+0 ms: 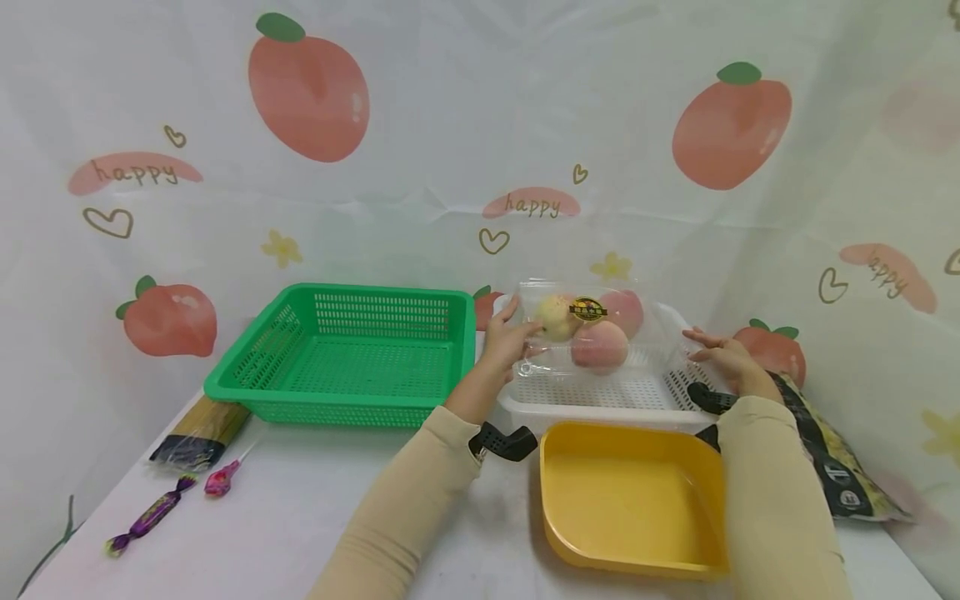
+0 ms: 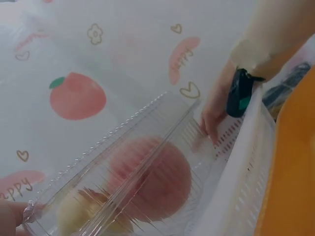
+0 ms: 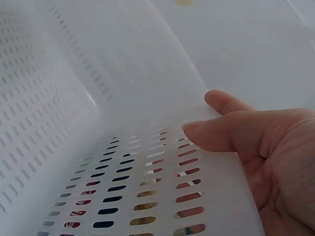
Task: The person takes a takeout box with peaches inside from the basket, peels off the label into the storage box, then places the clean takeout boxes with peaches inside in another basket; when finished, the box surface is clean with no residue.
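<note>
A clear plastic fruit box (image 1: 587,309) with a black and gold label holds peaches (image 1: 600,345), one of them pale yellow. My left hand (image 1: 501,340) grips the box by its left end, over the white perforated basket (image 1: 600,414). In the left wrist view the box (image 2: 147,162) is tilted, and only the fingertips (image 2: 9,216) show at its corner. At the basket's right side is my right hand (image 1: 727,362). The right wrist view shows its thumb (image 3: 216,132) over the inside of the basket wall (image 3: 221,191), with the other fingers outside.
A green basket (image 1: 375,408) stands left, a yellow bin (image 1: 630,500) in front of the white basket. Bundled noodle-like sticks (image 1: 202,425), a purple-wrapped candy (image 1: 153,512) and a pink lollipop (image 1: 221,480) lie at left. A black and yellow bag (image 1: 840,467) lies at right.
</note>
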`<state>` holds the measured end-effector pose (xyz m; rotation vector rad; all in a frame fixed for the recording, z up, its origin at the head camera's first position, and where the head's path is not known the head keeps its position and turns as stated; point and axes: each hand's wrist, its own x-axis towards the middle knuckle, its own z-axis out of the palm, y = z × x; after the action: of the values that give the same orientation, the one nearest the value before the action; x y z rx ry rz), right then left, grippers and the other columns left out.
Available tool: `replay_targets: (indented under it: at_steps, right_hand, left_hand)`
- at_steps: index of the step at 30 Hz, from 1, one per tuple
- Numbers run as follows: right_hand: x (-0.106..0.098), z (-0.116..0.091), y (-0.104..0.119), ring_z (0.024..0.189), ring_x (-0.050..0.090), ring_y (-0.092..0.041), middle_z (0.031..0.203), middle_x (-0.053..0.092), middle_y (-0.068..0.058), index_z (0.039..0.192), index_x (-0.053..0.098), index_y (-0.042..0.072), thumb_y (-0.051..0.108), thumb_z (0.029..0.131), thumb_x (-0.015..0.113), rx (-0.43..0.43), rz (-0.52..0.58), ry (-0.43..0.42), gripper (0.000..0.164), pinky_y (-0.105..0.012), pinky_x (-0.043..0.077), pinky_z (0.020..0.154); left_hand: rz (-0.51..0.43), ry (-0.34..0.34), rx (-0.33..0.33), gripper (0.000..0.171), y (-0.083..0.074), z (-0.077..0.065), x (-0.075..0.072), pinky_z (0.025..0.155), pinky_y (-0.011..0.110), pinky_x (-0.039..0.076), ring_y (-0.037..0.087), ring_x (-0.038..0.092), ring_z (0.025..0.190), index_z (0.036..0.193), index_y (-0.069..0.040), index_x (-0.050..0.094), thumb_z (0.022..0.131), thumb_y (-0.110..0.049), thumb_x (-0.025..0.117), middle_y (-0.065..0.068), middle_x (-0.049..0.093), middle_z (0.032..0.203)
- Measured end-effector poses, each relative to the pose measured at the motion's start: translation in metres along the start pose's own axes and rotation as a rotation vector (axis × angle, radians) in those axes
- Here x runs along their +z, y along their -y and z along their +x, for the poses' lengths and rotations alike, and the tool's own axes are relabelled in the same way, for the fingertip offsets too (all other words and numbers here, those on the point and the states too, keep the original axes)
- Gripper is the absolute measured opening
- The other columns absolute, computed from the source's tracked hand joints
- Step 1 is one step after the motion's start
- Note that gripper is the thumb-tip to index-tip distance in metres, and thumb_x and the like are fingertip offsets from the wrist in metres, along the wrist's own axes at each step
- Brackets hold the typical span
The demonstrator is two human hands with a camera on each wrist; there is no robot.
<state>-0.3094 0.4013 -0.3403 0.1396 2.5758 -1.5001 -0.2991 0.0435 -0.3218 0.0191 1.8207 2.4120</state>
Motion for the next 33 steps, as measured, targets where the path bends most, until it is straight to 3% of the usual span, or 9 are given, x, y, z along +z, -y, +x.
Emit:
replay_targets:
  at_steps: [5, 12, 17, 19, 22, 26, 33]
  right_hand:
    - [0.0, 0.0, 0.0, 0.142, -0.011, -0.039, 0.153, -0.007, -0.011, 0.142, 0.023, -0.001, 0.006, 0.088, 0.056, 0.006, 0.003, -0.003, 0.063, -0.059, -0.004, 0.113]
    - [-0.002, 0.0, 0.0, 0.141, -0.013, -0.039, 0.153, -0.007, -0.011, 0.142, 0.024, 0.001, 0.007, 0.089, 0.056, 0.006, 0.013, 0.009, 0.063, -0.06, -0.007, 0.112]
    - [-0.003, -0.001, -0.001, 0.141, -0.013, -0.04, 0.153, -0.007, -0.01, 0.142, 0.025, 0.003, 0.005, 0.088, 0.055, 0.012, 0.013, 0.012, 0.061, -0.062, -0.007, 0.111]
    - [-0.003, 0.0, -0.001, 0.141, -0.013, -0.04, 0.153, -0.007, -0.011, 0.142, 0.025, 0.003, 0.004, 0.087, 0.054, 0.008, 0.01, 0.012, 0.061, -0.06, -0.006, 0.112]
    - [-0.002, 0.0, -0.002, 0.141, -0.012, -0.04, 0.152, -0.007, -0.011, 0.142, 0.026, 0.004, 0.003, 0.087, 0.054, 0.008, 0.011, 0.008, 0.062, -0.059, -0.006, 0.113]
    - [-0.001, -0.001, -0.002, 0.141, -0.011, -0.04, 0.152, -0.007, -0.011, 0.142, 0.024, 0.004, 0.003, 0.087, 0.054, 0.017, 0.015, 0.008, 0.062, -0.057, -0.003, 0.114]
    - [-0.001, -0.003, -0.001, 0.142, -0.004, -0.041, 0.153, -0.006, -0.009, 0.143, 0.023, 0.007, 0.006, 0.088, 0.054, 0.045, -0.003, -0.006, 0.064, -0.053, 0.011, 0.116]
  left_hand:
    - [-0.072, -0.013, 0.033, 0.067, -0.002, -0.006, -0.005, 0.062, 0.025, 0.057, 0.004, 0.061, 0.054, 0.146, -0.024, 0.032, 0.088, -0.004, 0.061, 0.025, 0.053, 0.125]
    - [-0.156, -0.002, 0.099, 0.066, -0.007, -0.021, -0.013, 0.06, 0.025, 0.057, 0.005, 0.064, 0.057, 0.146, -0.021, 0.032, 0.089, 0.0, 0.058, 0.022, 0.055, 0.12]
    - [-0.172, -0.01, 0.108, 0.064, -0.01, -0.034, -0.021, 0.058, 0.023, 0.057, 0.006, 0.066, 0.058, 0.144, -0.022, 0.036, 0.088, 0.0, 0.058, 0.021, 0.065, 0.103]
    - [-0.184, -0.002, 0.11, 0.063, -0.011, -0.04, -0.026, 0.059, 0.022, 0.057, 0.006, 0.066, 0.058, 0.144, -0.022, 0.036, 0.089, 0.0, 0.058, 0.016, 0.063, 0.111]
    - [-0.193, 0.011, 0.111, 0.063, -0.013, -0.049, -0.034, 0.059, 0.023, 0.057, 0.007, 0.067, 0.056, 0.144, -0.024, 0.036, 0.09, -0.001, 0.057, 0.01, 0.067, 0.102]
    - [-0.192, 0.007, 0.108, 0.063, -0.017, -0.062, -0.044, 0.058, 0.023, 0.057, 0.009, 0.068, 0.057, 0.143, -0.028, 0.036, 0.09, -0.002, 0.058, -0.001, 0.069, 0.072]
    - [-0.162, 0.032, 0.164, 0.065, -0.022, -0.087, -0.061, 0.064, 0.025, 0.058, 0.011, 0.07, 0.062, 0.144, -0.031, 0.032, 0.091, -0.002, 0.056, -0.002, 0.071, 0.076]
